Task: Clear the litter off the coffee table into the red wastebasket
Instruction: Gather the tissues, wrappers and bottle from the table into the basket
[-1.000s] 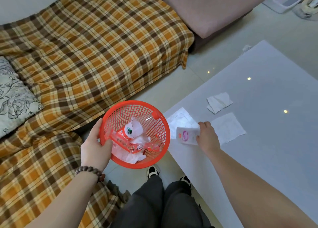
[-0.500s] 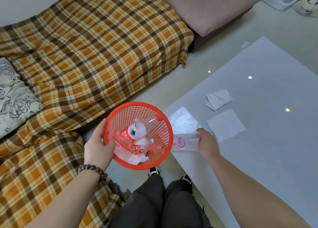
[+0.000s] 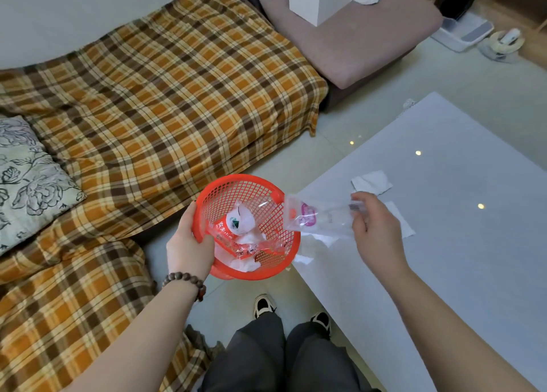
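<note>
Hands are both busy: the left hand (image 3: 189,248) grips the red wastebasket (image 3: 268,268) rim beside the bench (image 3: 444,273), and the right hand (image 3: 374,231) pinches a clear plastic wrapper (image 3: 318,218) over its edge. The light wrapper could flutter and miss, landing on the floor. Farther off, two paper tissues (image 3: 371,181) wait on the bench.

Red mesh wastebasket (image 3: 207,196) held tilted off tabletop's (image 3: 444,258) near-left corner, already holding red wrapper (image 3: 245,248), white tissue wads. Clear plastic bag (image 3: 319,218) with pink print lifted in air, touching basket rim. Two flat white tissues on tabletop: crumpled tissue (image 3: 371,180) farther, flat tissue (image 3: 404,224) partly hidden.
</note>
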A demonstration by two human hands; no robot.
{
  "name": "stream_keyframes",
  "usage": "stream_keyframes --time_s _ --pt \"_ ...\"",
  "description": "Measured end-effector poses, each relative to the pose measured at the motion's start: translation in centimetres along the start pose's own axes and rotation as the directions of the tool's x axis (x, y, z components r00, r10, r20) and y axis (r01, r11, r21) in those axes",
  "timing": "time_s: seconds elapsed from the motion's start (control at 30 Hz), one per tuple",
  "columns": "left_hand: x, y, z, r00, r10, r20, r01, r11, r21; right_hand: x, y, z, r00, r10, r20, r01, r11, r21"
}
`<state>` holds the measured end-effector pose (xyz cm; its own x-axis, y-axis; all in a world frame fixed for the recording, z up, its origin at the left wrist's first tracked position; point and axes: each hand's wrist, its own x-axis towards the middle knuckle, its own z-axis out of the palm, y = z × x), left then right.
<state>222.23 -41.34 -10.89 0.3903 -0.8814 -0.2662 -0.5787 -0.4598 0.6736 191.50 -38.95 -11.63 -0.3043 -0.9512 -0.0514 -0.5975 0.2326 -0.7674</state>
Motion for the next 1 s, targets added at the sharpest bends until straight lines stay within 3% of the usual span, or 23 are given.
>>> stream_keyframes --time_s 0.13,0.27,0.47,0.6,0.8,1.0 --pt "-0.1 1.5 0.1 0.999 0.024 0.042 -0.022 0.999 -0.046 -0.6 -4.4 3.2 0.963 -0.13 0.235 0.15 0.986 -0.07" --pt "0.3 2.5 -0.3 0.997 0.052 0.062 -0.047 0.996 -0.077 -0.9 -6.6 6.7 0.92 -0.093 0.382 0.194 0.953 -0.233" --pt "1.3 2.5 -0.9 0.991 0.09 0.098 -0.083 0.993 -0.079 0.2 -7.6 8.8 0.939 -0.018 0.343 0.165 0.899 -0.405" --pt "2.7 2.6 -1.1 0.99 0.087 0.111 -0.079 0.994 -0.079 0.2 -7.4 9.2 0.969 0.083 0.233 0.032 0.893 -0.449" --pt "4.1 4.2 0.2 0.974 0.117 0.196 -0.101 0.991 -0.092 -0.1 -7.4 10.7 0.949 0.103 0.299 0.009 0.936 -0.352" --pt "5.0 5.4 2.0 0.97 0.145 0.197 -0.137 0.989 -0.051 0.6 -4.7 7.2 0.991 -0.049 0.127 0.065 0.99 -0.125"
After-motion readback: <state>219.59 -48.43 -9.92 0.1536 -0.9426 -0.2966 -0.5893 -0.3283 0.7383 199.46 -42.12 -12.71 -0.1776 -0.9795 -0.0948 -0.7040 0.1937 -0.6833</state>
